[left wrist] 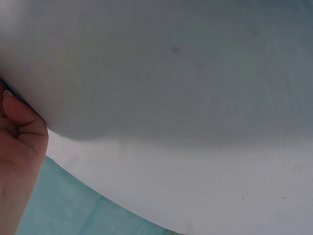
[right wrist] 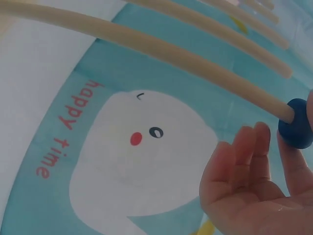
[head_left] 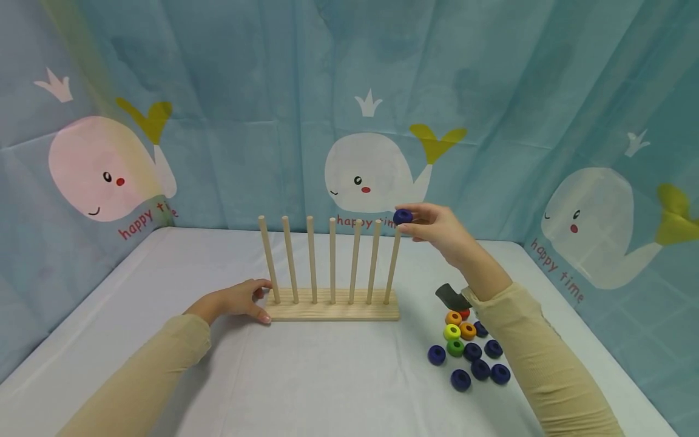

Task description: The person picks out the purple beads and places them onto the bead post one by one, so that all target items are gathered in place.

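Note:
A wooden peg stand (head_left: pixel 333 312) with a row of several upright pegs stands on the table. My right hand (head_left: pixel 434 227) pinches a dark blue bead (head_left: pixel 403 216) between thumb and fingers at the top of the rightmost peg (head_left: pixel 393 264). In the right wrist view the peg's tip meets the blue bead (right wrist: pixel 296 128); how far it goes into the hole is hidden. At the stand's left end, my left hand (head_left: pixel 237 301) grips the base, thumb at the front corner and fingers at the back. The left wrist view shows only part of the left hand (left wrist: pixel 22 142).
Right of the stand lie loose beads: several dark blue ones (head_left: pixel 461 380), a green (head_left: pixel 455 348), a yellow (head_left: pixel 451 332), two orange (head_left: pixel 453 318) and a red (head_left: pixel 465 314) partly covered by the dark wrist strap (head_left: pixel 453 297). A whale-print curtain (head_left: pixel 246 170) hangs behind the white table (head_left: pixel 327 382).

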